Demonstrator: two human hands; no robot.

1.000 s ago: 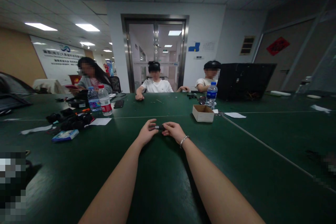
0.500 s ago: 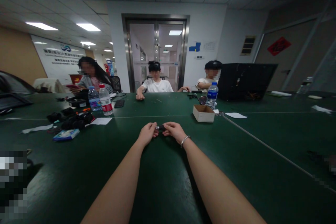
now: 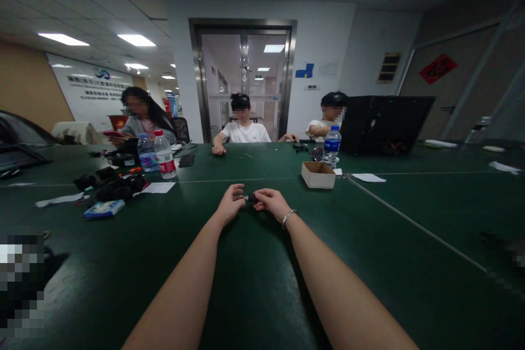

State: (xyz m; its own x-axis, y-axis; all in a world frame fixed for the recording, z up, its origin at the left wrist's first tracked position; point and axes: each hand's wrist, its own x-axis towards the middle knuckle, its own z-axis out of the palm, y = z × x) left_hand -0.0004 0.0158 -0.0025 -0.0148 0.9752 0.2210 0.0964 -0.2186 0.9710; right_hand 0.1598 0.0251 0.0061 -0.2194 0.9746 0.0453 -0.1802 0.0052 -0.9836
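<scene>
Over the green table, my right hand pinches a small dark object with a shiny silver end that points left. Its exact kind is too small to make out. My left hand is beside that silver end, fingers raised and spread apart from the thumb. The thumb tip is close to the silver end; whether it touches cannot be told. A bracelet circles my right wrist.
An open cardboard box stands ahead on the right, with a blue-labelled water bottle behind it. Two bottles, a phone, black gear and a blue packet lie left. Three people sit across the table.
My left fingers have lifted and spread away from the silver end, which they were pinching before. My right hand keeps its hold on the dark object.
</scene>
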